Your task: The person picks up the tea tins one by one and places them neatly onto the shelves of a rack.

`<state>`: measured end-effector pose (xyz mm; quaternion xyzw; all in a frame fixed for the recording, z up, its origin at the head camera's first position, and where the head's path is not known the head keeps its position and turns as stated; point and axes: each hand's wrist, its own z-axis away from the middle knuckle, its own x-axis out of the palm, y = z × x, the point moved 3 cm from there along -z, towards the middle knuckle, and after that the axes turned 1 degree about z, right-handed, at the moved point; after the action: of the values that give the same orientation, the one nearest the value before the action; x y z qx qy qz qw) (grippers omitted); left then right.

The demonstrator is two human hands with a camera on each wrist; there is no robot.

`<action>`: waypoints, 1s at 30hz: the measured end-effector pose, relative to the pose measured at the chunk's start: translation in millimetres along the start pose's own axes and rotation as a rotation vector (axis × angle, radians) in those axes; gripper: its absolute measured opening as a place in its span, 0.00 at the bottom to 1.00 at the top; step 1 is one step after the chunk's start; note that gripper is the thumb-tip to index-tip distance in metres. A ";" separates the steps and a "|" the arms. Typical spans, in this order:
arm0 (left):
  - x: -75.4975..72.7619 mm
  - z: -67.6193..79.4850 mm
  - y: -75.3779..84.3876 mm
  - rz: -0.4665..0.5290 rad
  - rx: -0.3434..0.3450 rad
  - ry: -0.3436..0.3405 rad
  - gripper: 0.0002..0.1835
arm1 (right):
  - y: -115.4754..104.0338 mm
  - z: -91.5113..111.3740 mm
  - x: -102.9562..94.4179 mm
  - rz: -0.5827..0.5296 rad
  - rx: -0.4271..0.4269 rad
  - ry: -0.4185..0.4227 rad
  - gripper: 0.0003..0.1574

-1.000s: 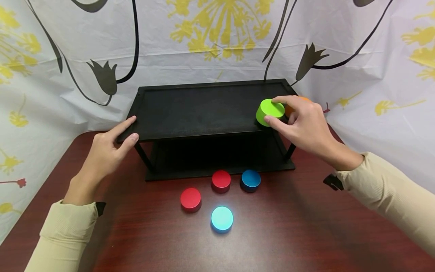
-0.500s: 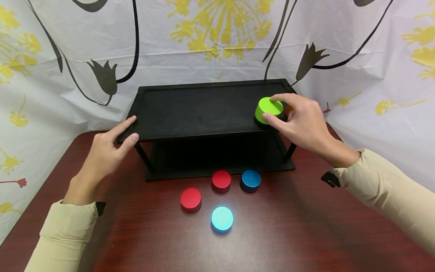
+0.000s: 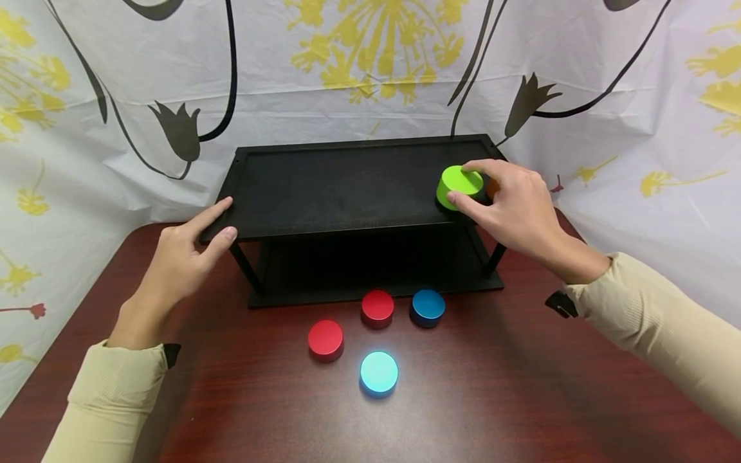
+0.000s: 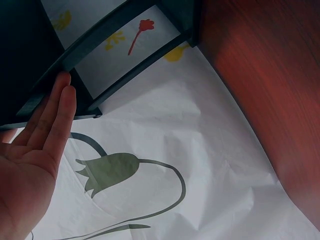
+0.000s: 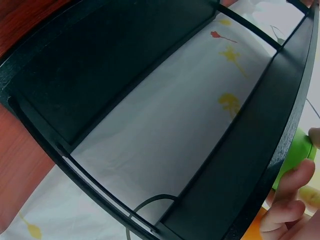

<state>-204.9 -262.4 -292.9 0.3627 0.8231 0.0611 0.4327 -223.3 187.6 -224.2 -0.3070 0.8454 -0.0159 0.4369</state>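
A black two-tier shelf [image 3: 341, 186] stands on the table. My left hand [image 3: 173, 260] rests on its left front corner, with thumb and index finger spread on the upper board. In the left wrist view, straight fingers [image 4: 59, 117] touch the shelf's side. At the upper board's right front, my right hand [image 3: 523, 202] pinches a bright green round block [image 3: 457, 190] between thumb and index finger; whether it bears on the board I cannot tell. Behind that hand, an orange round piece [image 3: 492, 188] is mostly hidden. In the right wrist view, part of the green block [image 5: 299, 152] shows beside the fingertips.
Before the shelf, on the reddish-brown table [image 3: 260, 411], lie two red discs [image 3: 325, 339], a dark blue disc [image 3: 427, 307] and a light blue disc [image 3: 379, 373]. The shelf's lower board [image 3: 370, 292] sits near the table top. A white flower-patterned cloth [image 3: 324, 83] hangs behind and at both sides.
My right hand and the green block have shifted slightly back over the board, covering more of the orange piece. The left hand and the loose discs have stayed in place.
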 end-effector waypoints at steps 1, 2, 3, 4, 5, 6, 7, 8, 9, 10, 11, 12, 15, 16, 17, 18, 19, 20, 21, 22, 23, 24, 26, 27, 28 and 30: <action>0.0 0.1 0.0 0.000 -0.001 -0.001 0.26 | 0.0 -0.1 0.3 -0.002 0.002 -0.002 0.25; 0.0 0.1 0.0 0.000 -0.001 -0.001 0.26 | 0.0 -0.2 0.6 -0.002 0.005 -0.005 0.25; 0.0 0.2 0.0 -0.001 -0.001 -0.001 0.26 | 0.0 -0.3 0.8 -0.003 0.007 -0.007 0.26; 0.0 0.2 -0.1 0.000 -0.001 0.000 0.26 | 0.1 -0.3 1.0 -0.004 0.010 -0.008 0.26; 0.0 0.1 0.0 0.001 -0.001 0.000 0.26 | 0.0 -0.2 1.1 -0.005 0.012 -0.009 0.26; 0.1 0.0 0.0 0.002 -0.001 0.000 0.26 | 0.1 -0.1 1.2 -0.006 0.013 -0.009 0.25; 0.2 0.0 0.1 0.002 -0.001 -0.001 0.26 | 0.1 -0.3 1.4 -0.007 0.014 -0.008 0.25; 0.2 0.0 0.2 0.002 -0.001 0.000 0.26 | 0.1 -0.4 1.5 -0.007 0.015 -0.008 0.25; 0.2 0.0 0.3 0.002 -0.001 0.001 0.26 | 0.0 -0.4 1.6 -0.008 0.016 -0.008 0.25; 0.2 0.0 0.3 0.002 -0.002 0.000 0.26 | 0.0 -0.5 1.7 -0.009 0.017 -0.008 0.25; 0.2 0.1 0.4 0.002 -0.002 0.000 0.26 | 0.0 -0.6 1.8 -0.009 0.019 -0.008 0.25; 0.2 0.2 0.4 0.002 -0.002 0.001 0.26 | 0.0 -0.6 1.8 -0.008 0.022 -0.008 0.25; 0.0 0.5 0.5 0.001 -0.002 0.002 0.26 | 0.1 -0.7 1.9 -0.003 0.030 -0.012 0.25; 0.1 0.6 0.5 0.001 -0.002 0.003 0.26 | 0.2 -0.7 1.9 0.000 0.033 -0.015 0.25; 0.0 0.6 0.6 0.002 -0.002 0.005 0.26 | 0.3 -0.7 2.0 0.003 0.036 -0.017 0.25; 0.1 0.7 0.7 0.001 -0.001 0.006 0.26 | 0.4 -0.5 2.1 0.006 0.039 -0.019 0.26; 0.1 0.7 0.8 0.001 -0.001 0.006 0.26 | 0.5 -0.4 2.2 0.008 0.042 -0.021 0.26; 0.1 0.7 0.9 0.000 0.000 0.008 0.26 | 0.6 -0.1 2.2 0.010 0.044 -0.024 0.26; 0.2 0.7 1.0 -0.001 0.001 0.009 0.26 | 0.7 0.2 2.2 0.013 0.046 -0.025 0.26; 0.2 0.6 1.0 -0.002 0.001 0.010 0.26 | 0.8 0.4 2.2 0.014 0.048 -0.026 0.26; 0.3 0.7 1.0 -0.002 0.002 0.010 0.26 | 1.0 0.5 2.2 0.015 0.048 -0.025 0.26; 0.5 0.7 1.1 -0.003 0.003 0.011 0.26 | 1.0 0.7 2.2 0.017 0.048 -0.024 0.26; 0.6 0.6 1.0 -0.002 0.005 0.013 0.26 | 1.1 0.9 2.2 0.017 0.049 -0.022 0.26; 0.6 0.6 1.0 -0.001 0.006 0.013 0.26 | 1.2 0.8 2.2 0.018 0.049 -0.020 0.26; 0.7 0.5 1.0 -0.001 0.006 0.014 0.26 | 1.2 0.8 2.2 0.019 0.050 -0.019 0.26; 0.8 0.3 1.1 -0.002 0.006 0.014 0.26 | 1.3 1.1 2.0 0.022 0.052 -0.017 0.26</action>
<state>-204.3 -261.0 -293.1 0.3626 0.8266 0.0606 0.4261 -224.0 187.9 -226.7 -0.2864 0.8442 -0.0307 0.4520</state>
